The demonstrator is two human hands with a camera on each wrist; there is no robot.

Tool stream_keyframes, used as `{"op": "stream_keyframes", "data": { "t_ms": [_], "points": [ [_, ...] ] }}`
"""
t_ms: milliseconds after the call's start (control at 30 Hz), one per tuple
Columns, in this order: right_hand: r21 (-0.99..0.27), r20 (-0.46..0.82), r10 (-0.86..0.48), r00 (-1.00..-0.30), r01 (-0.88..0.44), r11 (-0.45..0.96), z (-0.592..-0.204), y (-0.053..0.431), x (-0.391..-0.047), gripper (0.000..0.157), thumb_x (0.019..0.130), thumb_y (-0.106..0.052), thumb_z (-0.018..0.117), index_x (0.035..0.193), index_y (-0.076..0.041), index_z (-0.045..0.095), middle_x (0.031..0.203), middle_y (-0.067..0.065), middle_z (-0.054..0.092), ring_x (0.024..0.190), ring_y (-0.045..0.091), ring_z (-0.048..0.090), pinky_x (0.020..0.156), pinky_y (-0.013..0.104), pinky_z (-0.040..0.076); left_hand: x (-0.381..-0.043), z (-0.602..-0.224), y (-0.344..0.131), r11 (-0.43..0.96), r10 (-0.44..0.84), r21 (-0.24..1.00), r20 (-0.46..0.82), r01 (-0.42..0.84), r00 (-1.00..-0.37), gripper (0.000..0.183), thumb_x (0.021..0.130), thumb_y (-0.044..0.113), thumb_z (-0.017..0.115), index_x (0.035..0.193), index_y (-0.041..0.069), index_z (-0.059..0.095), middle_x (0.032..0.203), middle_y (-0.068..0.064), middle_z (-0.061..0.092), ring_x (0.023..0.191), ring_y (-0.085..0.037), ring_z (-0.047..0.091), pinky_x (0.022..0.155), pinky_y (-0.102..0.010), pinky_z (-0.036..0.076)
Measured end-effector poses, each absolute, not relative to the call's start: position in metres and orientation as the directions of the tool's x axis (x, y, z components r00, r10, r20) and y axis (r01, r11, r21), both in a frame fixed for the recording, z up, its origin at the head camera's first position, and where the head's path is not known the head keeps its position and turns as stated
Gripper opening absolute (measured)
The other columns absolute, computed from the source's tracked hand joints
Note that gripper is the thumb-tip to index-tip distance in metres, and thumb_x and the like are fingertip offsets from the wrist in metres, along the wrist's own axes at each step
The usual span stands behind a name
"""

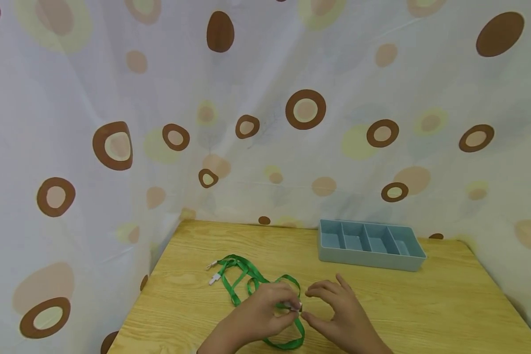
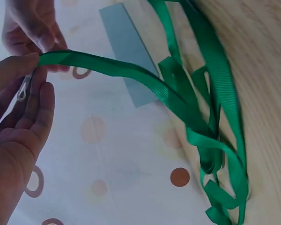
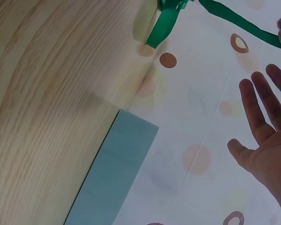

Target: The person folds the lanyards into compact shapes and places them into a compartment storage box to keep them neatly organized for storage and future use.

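Handling one end of the green lanyard [image 2: 227, 89], gathered towards the table [image 1: 425, 305]'s left edge, seems in hand: left hand [image 1: 267, 307] pinches it; empty, spread right hand [image 1: 342, 314] probably must grip the half-hidden clip [image 2: 22, 93] next.

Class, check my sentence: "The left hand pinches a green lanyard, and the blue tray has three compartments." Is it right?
Not quite: the blue tray has four compartments, not three, as the head view shows. The left hand does pinch a green lanyard.
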State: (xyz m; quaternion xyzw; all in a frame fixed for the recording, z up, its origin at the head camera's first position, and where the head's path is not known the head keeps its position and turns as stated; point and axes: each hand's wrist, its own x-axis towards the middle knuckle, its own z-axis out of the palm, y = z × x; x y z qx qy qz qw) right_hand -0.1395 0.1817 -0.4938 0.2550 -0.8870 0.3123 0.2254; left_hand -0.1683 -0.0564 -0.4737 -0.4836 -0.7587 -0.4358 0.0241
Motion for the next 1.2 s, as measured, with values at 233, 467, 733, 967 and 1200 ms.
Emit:
{"op": "stream_keyframes", "data": {
  "t_ms": [233,467,733,967,1200],
  "points": [
    [-0.476,0.566,-0.314,-0.762,-0.614,0.63,-0.493,0.178,-0.138,0.038,0.077,-0.021,0.097,0.104,-0.034,0.075,0.111,-0.019,0.071,0.102,0.005,0.07,0.105,0.076,0.044,-0.165,-0.466,-0.056,0.136,0.705,0.636,0.476,0.759,-0.525,0.008,0.099,0.004,0.075,0.105,0.007,0.072,0.105,-0.006,0.074,0.095,-0.004,0.07,0.085,-0.014,0.059],
    [-0.558,0.556,-0.374,-0.742,-0.667,0.494,-0.493,0.175,-0.136,0.033,0.09,-0.015,0.087,0.112,-0.036,0.072,0.117,-0.015,0.07,0.101,0.007,0.069,0.084,0.033,0.062,-0.162,-0.461,-0.056,0.119,0.68,0.643,0.503,0.756,-0.534,0.008,0.1,0.002,0.073,0.106,0.007,0.072,0.106,-0.006,0.075,0.097,-0.004,0.072,0.086,-0.016,0.06],
    [-0.648,0.576,-0.388,-0.719,-0.691,0.321,-0.499,0.171,-0.139,0.032,0.096,-0.004,0.079,0.115,-0.027,0.069,0.116,-0.007,0.071,0.098,0.01,0.069,0.083,0.028,0.061,-0.162,-0.458,-0.057,0.106,0.658,0.666,0.51,0.738,-0.554,0.007,0.1,0.002,0.072,0.106,0.007,0.072,0.107,-0.007,0.075,0.097,-0.005,0.071,0.086,-0.024,0.063],
    [-0.772,0.455,-0.349,-0.819,-0.558,0.304,-0.5,0.169,-0.136,0.02,0.101,-0.012,0.075,0.103,-0.025,0.06,0.113,-0.009,0.07,0.104,0.009,0.069,0.092,0.03,0.058,-0.163,-0.458,-0.056,0.099,0.659,0.691,0.493,0.716,-0.568,0.008,0.101,0.003,0.071,0.107,0.008,0.071,0.107,-0.005,0.075,0.097,-0.007,0.071,0.086,-0.025,0.064],
    [-0.836,0.34,-0.387,-0.857,-0.464,0.292,-0.499,0.172,-0.138,0.01,0.105,-0.018,0.07,0.102,-0.021,0.061,0.11,-0.007,0.071,0.105,0.013,0.07,0.093,0.033,0.057,-0.163,-0.459,-0.056,0.094,0.652,0.664,0.522,0.742,-0.55,0.013,0.099,-0.003,0.07,0.108,0.008,0.071,0.106,-0.006,0.075,0.095,-0.009,0.071,0.084,-0.024,0.064]
  ]
}}
